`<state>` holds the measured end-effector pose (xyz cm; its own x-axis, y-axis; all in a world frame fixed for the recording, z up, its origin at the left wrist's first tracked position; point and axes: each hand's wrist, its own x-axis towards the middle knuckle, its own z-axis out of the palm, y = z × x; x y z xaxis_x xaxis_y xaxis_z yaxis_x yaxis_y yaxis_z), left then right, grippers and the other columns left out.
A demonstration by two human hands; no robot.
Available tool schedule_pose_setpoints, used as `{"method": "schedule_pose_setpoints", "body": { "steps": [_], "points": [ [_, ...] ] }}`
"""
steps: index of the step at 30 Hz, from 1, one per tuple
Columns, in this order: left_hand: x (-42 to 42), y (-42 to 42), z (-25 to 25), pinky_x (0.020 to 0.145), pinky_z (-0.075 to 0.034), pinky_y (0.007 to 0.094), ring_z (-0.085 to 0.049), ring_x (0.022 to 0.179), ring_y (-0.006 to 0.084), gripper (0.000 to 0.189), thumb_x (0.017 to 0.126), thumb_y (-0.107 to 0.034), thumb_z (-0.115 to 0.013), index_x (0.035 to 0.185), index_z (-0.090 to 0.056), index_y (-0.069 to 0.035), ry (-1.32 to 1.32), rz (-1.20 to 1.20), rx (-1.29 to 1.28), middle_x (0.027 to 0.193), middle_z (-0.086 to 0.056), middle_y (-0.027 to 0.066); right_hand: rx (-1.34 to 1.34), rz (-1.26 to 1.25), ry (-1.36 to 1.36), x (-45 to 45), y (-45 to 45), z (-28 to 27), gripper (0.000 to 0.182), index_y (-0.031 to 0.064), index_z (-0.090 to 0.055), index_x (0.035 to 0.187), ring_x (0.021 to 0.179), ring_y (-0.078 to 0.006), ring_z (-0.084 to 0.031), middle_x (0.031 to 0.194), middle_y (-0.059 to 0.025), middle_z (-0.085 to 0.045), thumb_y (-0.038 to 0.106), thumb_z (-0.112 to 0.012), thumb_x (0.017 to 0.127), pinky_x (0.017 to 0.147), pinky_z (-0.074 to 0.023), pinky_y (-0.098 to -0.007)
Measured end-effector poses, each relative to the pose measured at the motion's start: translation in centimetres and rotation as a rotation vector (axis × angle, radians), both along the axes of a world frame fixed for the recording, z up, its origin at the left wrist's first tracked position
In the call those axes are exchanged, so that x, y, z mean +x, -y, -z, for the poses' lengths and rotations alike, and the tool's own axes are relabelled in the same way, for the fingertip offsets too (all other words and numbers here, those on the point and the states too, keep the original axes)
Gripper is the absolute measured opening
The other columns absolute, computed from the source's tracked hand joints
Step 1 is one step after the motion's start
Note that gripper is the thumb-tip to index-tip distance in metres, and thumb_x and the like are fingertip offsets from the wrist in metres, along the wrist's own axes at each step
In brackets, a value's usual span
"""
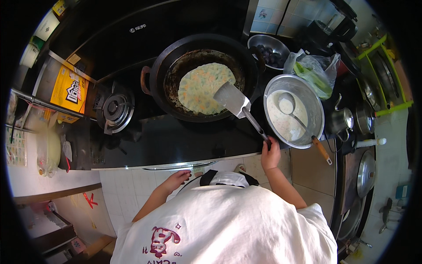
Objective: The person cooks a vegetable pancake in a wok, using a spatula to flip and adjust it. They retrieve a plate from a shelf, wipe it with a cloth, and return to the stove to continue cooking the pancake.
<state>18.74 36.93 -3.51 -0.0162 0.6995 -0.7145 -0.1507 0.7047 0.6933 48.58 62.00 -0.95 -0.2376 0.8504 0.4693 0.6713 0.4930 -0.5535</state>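
My right hand (271, 154) grips the dark handle end of a metal wok spatula (232, 99). The spatula's broad blade overlaps the right edge of a pale pancake (201, 87) flecked with green and orange. That pancake lies flat in a dark wok (171, 56) with wooden-looking side handles. To the right of the spatula, a metal bowl (316, 99) contains pale batter (280, 120). A ladle (298, 120) rests in it, its wooden handle over the rim. My left hand (179, 180) hangs by the counter's front edge, loosely curled with nothing visible in it.
A bare gas burner (113, 107) sits left of the wok. Behind the batter bowl are a metal bowl of dark round fruit (272, 54) and a plastic bag with green vegetables (313, 74). A small metal kettle (341, 118) stands at right, and a yellow box (69, 87) at left.
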Motion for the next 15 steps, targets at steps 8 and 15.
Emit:
{"method": "schedule_pose_setpoints", "body": {
  "steps": [8, 15],
  "points": [
    [-4.0, 0.2, -4.8, 0.093, -0.038, 0.029, -0.049, 0.109, 0.0155, 0.038, 0.094, -0.026, -0.048, 0.124, -0.047, -0.003, 0.023, 0.018, 0.278, 0.118, -0.055, 0.0064, 0.139, 0.195, 0.084, -1.1, -0.1, 0.8, 0.03, 0.0031, -0.056, 0.105, 0.096, -0.0351, -0.051, 0.102, -0.0145, -0.059, 0.011, -0.063, 0.077, 0.085, -0.0404, -0.0418],
    [-6.8, 0.5, -4.9, 0.092, -0.038, 0.0299, -0.049, 0.108, 0.016, 0.037, 0.094, -0.024, -0.047, 0.125, -0.045, -0.004, 0.049, 0.019, 0.293, 0.12, -0.054, 0.0079, 0.293, 0.375, 0.06, -2.3, 1.0, 1.2, 0.034, 0.0043, -0.055, 0.108, 0.098, -0.0333, -0.05, 0.105, -0.0137, -0.057, 0.011, -0.065, 0.077, 0.087, -0.0389, -0.0411]
  ]
}}
